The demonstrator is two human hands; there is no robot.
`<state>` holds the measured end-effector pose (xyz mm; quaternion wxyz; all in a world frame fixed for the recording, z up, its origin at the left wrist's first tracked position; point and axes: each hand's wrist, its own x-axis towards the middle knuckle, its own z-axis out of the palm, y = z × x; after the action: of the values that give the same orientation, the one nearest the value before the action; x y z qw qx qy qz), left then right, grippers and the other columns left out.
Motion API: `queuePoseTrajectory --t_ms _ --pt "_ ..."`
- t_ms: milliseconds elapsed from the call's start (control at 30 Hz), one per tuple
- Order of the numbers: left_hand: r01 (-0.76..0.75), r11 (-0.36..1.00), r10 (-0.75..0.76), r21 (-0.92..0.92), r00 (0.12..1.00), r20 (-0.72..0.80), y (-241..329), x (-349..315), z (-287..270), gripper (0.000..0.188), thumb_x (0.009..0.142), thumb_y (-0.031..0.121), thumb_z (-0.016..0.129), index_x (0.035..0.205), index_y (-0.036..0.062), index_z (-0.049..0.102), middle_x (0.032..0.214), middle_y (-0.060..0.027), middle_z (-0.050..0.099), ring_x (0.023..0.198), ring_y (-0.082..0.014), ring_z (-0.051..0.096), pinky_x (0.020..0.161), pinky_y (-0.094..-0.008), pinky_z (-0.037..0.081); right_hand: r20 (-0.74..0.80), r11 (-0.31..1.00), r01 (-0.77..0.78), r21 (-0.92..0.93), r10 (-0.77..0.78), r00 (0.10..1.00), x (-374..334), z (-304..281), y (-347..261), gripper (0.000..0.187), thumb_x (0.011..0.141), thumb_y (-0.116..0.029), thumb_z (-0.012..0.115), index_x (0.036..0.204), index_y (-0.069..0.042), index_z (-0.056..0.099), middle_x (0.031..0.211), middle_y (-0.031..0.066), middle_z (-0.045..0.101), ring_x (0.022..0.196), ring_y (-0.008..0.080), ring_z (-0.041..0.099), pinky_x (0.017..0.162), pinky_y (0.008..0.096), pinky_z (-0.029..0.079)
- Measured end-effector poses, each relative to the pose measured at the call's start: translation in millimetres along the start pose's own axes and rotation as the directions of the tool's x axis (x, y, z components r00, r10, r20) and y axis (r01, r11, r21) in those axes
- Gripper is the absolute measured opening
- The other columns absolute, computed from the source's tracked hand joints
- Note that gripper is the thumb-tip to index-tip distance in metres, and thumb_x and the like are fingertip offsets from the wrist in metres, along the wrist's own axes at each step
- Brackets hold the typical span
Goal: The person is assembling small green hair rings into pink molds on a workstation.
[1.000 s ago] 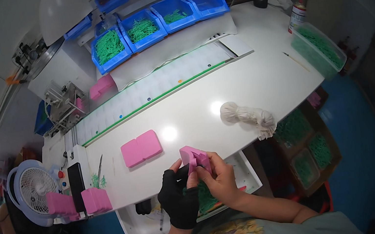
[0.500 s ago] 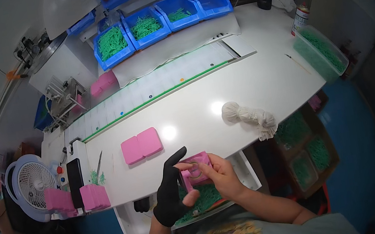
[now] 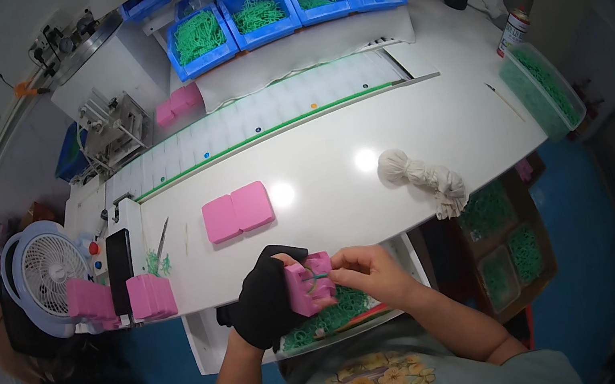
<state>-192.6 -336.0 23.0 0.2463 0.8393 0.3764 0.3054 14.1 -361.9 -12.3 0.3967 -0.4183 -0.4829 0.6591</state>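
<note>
My left hand (image 3: 265, 301), in a black glove with bare fingertips, is wrapped around a pink mold-like block (image 3: 303, 294) in front of the table's near edge. The block is tilted, and its hollowed face is toward my right hand. A thin green piece (image 3: 319, 276) lies across the hollow. My bare right hand (image 3: 374, 274) pinches the end of that piece at the block's right side. Below both hands, loose green pieces (image 3: 322, 329) fill an open white drawer (image 3: 207, 347). On the table, a pair of pink blocks (image 3: 237, 211) lies side by side.
A bundled white cloth (image 3: 427, 180) lies on the table's right. Tweezers (image 3: 163, 236), a black phone-like slab (image 3: 119, 264), stacked pink blocks (image 3: 151, 296) and a fan (image 3: 52, 271) stand left. Blue bins (image 3: 205, 67) of green pieces line the back, behind a conveyor strip (image 3: 233, 135).
My left hand has turned, so the block's hollow now faces right and the back of the glove shows. My right fingers have moved from over the block to the green piece's end. The view shifted slightly.
</note>
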Motion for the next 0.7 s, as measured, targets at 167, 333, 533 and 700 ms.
queuePoseTrajectory --t_ms 167,333,533,700 --pt "-0.010 1.000 0.010 0.000 1.000 0.013 4.2 0.1 0.0 0.076 0.052 0.027 0.095 0.104 0.0087 0.042 0.103 -0.0114 0.057 0.088 -0.0204 0.062 0.073 -0.0305 0.053 0.003 0.998 -0.021 0.055 0.021 1.000 1.0 -0.9 -0.5 0.018 0.090 -0.015 0.065 0.097 0.002 0.066 0.075 -0.0047 0.062 0.065 0.0005 0.051 0.060 0.0186 0.043" --pt "-0.023 0.997 0.022 -0.073 1.000 -0.007 6.8 3.2 -1.0 0.067 0.054 0.023 0.094 0.099 0.0079 0.047 0.100 -0.0115 0.059 0.087 -0.0207 0.063 0.071 -0.0311 0.053 0.055 0.998 -0.040 0.055 0.037 0.998 -1.4 -0.1 -5.0 0.014 0.092 -0.013 0.063 0.099 0.000 0.064 0.078 -0.0059 0.059 0.068 -0.0006 0.049 0.058 0.0171 0.038" --pt "-0.062 0.994 0.067 -0.087 0.996 0.056 7.7 2.7 -7.4 0.051 0.059 0.012 0.084 0.101 0.0089 0.056 0.100 -0.0109 0.059 0.088 -0.0283 0.062 0.074 -0.0354 0.052 0.101 0.998 -0.058 -0.031 0.061 0.993 1.7 -1.3 2.4 0.013 0.092 -0.013 0.059 0.097 -0.001 0.062 0.075 -0.0059 0.056 0.064 0.0008 0.044 0.055 0.0189 0.035" --pt "-0.084 0.994 0.089 -0.068 0.993 0.078 15.4 3.2 -9.0 0.049 0.059 0.009 0.082 0.101 0.0092 0.057 0.100 -0.0106 0.058 0.091 -0.0291 0.061 0.076 -0.0366 0.051 -0.010 0.958 0.004 -0.287 -0.007 1.000 2.6 12.3 6.0 0.015 0.086 -0.011 0.058 0.096 0.001 0.061 0.073 -0.0043 0.055 0.063 0.0035 0.044 0.055 0.0220 0.036"
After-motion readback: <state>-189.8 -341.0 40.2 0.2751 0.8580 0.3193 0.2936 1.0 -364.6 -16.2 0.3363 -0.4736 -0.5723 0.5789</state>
